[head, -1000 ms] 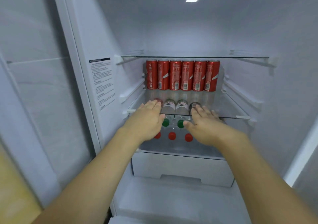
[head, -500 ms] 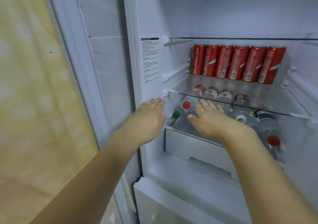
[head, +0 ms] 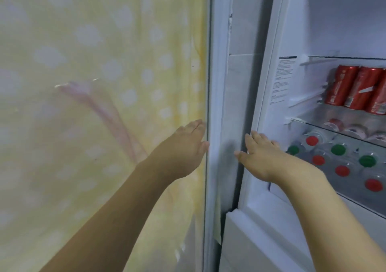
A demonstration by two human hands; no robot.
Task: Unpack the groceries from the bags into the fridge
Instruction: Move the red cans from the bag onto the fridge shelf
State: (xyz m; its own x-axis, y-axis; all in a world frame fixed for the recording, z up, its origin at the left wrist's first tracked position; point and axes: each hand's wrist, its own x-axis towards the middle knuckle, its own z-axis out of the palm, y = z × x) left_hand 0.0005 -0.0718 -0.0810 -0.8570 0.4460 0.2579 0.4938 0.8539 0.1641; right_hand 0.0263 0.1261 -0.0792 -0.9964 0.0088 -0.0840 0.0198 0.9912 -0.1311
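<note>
Both hands are reaching forward with fingers straight and loosely together, gripping nothing. The left hand (head: pixel 186 148) is hovering at the outer edge of the open fridge door (head: pixel 217 104), whose front is showing a glossy yellow finish with pale, soft-edged dots; whether its fingertips are touching the edge cannot be told. The right hand (head: pixel 261 156) is stretching toward the smooth white frame of the fridge (head: pixel 271 83), beside a printed label (head: pixel 284 79) on the inner wall.

Inside, the groceries are sitting on two levels at the right of the view. Three slim red metal cans (head: pixel 355 87) are standing upright in a row on a clear glass shelf (head: pixel 309 123), the third cut off by the picture's edge. Under that shelf, clear plastic bottles (head: pixel 338 149) are lying with their round caps facing out: four red caps and three green ones are showing. Further bottles with labelled necks are lying blurred behind them, too indistinct to count.
</note>
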